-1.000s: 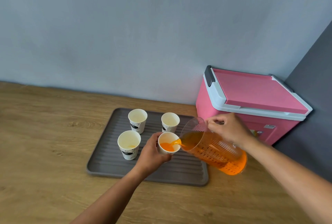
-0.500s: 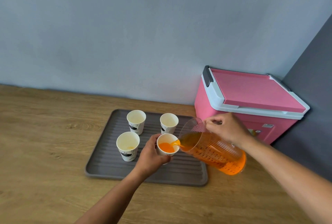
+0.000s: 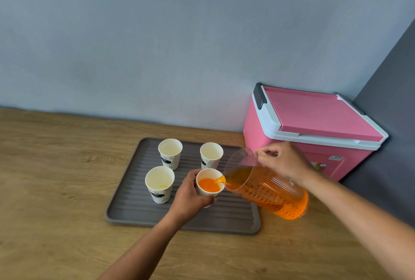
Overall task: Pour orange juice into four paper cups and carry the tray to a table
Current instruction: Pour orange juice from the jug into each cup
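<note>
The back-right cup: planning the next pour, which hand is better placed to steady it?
Left. The left hand grips the front-right cup just before the back-right cup; the right hand is occupied tilting the pitcher.

Wooden counter (image 3: 56, 190) under grey ridged tray (image 3: 224, 217) and pink cooler (image 3: 314, 127).

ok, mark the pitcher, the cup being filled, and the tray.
pitcher (image 3: 267, 192), head view, ribbed side wall.
cup being filled (image 3: 210, 185), head view, juice surface inside.
tray (image 3: 224, 217), head view, bare ribbed floor near front edge.
</note>
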`<state>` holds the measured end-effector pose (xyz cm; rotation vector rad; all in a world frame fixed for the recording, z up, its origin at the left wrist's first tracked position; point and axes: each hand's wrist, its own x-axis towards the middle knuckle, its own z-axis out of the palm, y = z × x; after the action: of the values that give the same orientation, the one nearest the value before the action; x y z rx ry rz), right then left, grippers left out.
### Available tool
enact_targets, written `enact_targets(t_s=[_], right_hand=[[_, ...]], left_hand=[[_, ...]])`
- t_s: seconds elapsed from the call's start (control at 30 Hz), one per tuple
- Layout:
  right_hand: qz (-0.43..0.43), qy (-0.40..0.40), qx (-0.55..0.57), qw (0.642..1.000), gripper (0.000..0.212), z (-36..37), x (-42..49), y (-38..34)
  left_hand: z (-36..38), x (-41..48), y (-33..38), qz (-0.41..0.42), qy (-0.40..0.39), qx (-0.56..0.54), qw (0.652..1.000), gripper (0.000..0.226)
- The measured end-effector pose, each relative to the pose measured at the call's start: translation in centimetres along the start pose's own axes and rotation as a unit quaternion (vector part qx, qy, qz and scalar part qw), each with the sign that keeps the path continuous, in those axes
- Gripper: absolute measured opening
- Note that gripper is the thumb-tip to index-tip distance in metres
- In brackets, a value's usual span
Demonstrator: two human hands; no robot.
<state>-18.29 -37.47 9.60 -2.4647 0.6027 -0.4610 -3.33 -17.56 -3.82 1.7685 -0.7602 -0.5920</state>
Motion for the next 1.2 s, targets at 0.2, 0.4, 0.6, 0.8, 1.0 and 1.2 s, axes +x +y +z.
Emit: enact_targets(t_s=[0.2, 0.4, 0.6, 0.8, 1.0, 1.2], right_hand=[[-0.001, -0.002, -0.002, 1.000, 0.038, -0.07, 0.08, -0.02], [0.003, -0.006, -0.001, 1.000, 0.040, -0.07, 0.20, 0.07], [0.005, -0.009, -0.009, 1.000, 0.043, 0.05, 0.29, 0.50], [-0.005, -0.007, -0.012, 1.000, 0.043, 0.23, 0.48, 0.84], [0.004, -0.002, -0.023, 1.000, 0.046, 0.12, 0.37, 0.75], [0.006, -0.007, -0.008, 1.000, 0.049, 0.09, 0.20, 0.57]], left_hand=[[0.04, 0.06, 0.02, -0.005, -0.005, 0.000, 1.000, 0.077], [0.07, 0.00, 0.14, -0.008, -0.009, -0.002, 1.000, 0.075], [0.13, -0.09, 0.34, -0.017, -0.012, -0.008, 1.000, 0.074], [0.06, -0.28, 0.49, -0.024, -0.010, -0.019, 0.999, 0.071], [0.10, -0.35, 0.64, -0.025, -0.010, -0.021, 0.999, 0.071], [0.09, -0.48, 0.73, -0.022, -0.012, -0.022, 0.999, 0.071]])
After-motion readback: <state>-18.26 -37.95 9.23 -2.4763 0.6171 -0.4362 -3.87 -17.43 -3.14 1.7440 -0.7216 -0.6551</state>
